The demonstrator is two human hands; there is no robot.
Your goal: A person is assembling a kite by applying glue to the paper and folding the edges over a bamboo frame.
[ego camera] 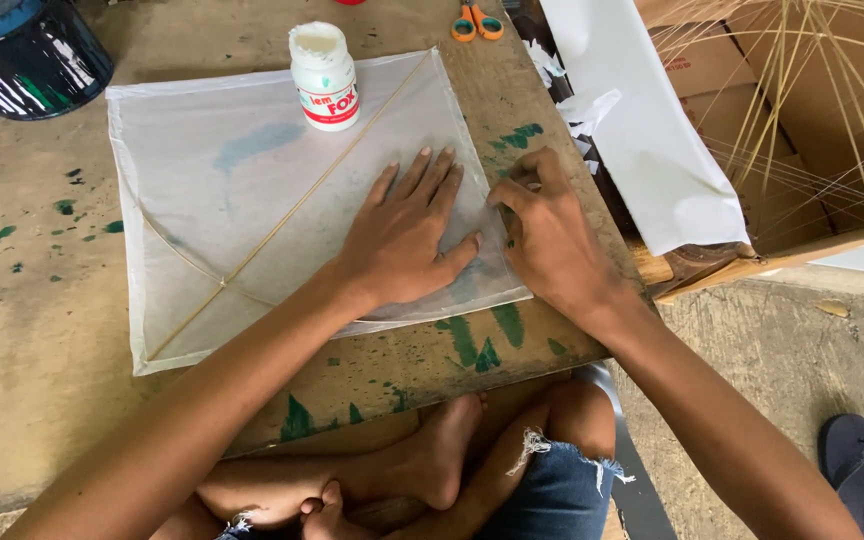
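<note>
The single camera sits on my head, looking steeply down and close over the surface before me, with my crossed legs at the bottom edge.

Left arm enters from lower left, bare, forearm angled up and to the right. Left hand lies palm down, flat, fingers extended and slightly spread, pointing away from the body, thumb angled out toward the other hand. Right arm enters from lower right, bare, forearm angled up and to the left. Right hand is knuckles up, fingers curled under, fingertips pressed down close beside the left thumb. Wrists near, not crossing. Legs folded below, feet bare.
</note>
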